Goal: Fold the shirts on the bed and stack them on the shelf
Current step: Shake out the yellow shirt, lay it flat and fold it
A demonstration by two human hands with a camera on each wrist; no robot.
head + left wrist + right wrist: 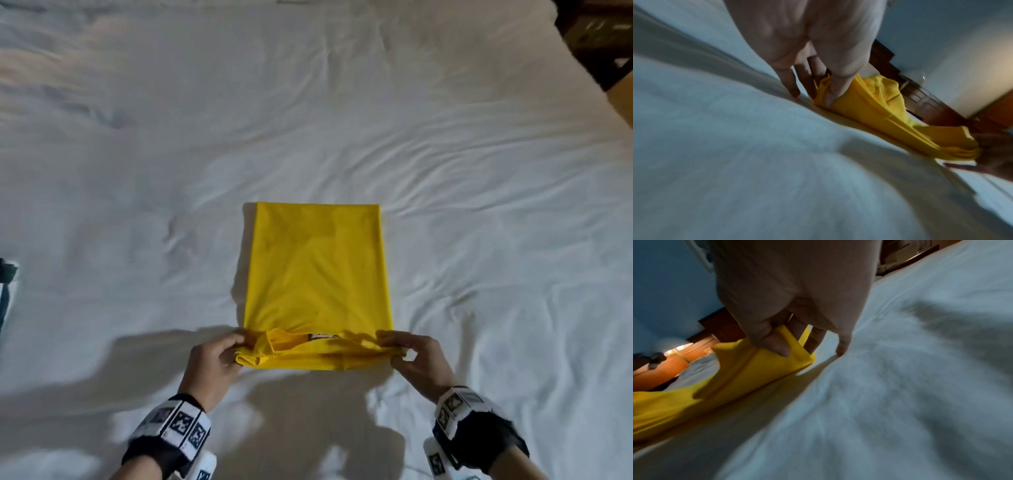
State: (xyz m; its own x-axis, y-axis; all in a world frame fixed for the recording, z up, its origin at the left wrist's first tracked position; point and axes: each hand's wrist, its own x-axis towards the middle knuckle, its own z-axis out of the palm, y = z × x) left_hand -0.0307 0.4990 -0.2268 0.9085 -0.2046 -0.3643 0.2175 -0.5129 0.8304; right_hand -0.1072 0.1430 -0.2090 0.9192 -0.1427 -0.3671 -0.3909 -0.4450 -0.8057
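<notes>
A yellow shirt (317,270), folded into a narrow rectangle, lies in the middle of the white bed (342,120), collar end nearest me. My left hand (236,349) pinches the near left corner of the yellow shirt (869,104) between thumb and fingers, as the left hand (824,95) shows in the left wrist view. My right hand (394,349) pinches the near right corner. In the right wrist view the right hand (797,347) has its thumb on top of the yellow shirt (756,366) and fingers beneath. The near edge is lifted a little off the sheet.
The white sheet is wrinkled all around the shirt. Dark wooden furniture (599,37) stands past the bed's far right corner. A dark cloth item (7,291) pokes in at the left edge of the head view.
</notes>
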